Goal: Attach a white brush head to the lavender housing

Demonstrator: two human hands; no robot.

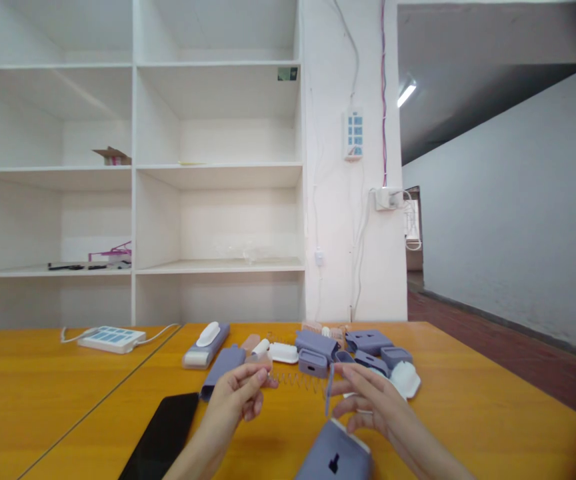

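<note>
Head view: I look down at a glossy orange wooden table with my two bare hands held just above it, near me. My left hand pinches one end of a thin coiled metal spring between thumb and fingertips; the spring stretches right across the gap to my right hand. My right hand's fingers are half curled around a slim lilac plastic strip that hangs down from them, and they close on the spring's other end as far as I can tell. Just below that hand, at the near edge, lies one lilac rounded plastic case with a dark slot.

Beyond my hands is a loose cluster of parts: I count about six lilac plastic housings, though they overlap and the count is unsure. Two white plastic pieces show, one oblong white tray in the middle and one white shell at the right. One long lilac holder with a white oval insert sits to the left of the cluster. One black phone lies face up near left. One white power strip with blue sockets rests far left. Behind stands white open shelving.
</note>
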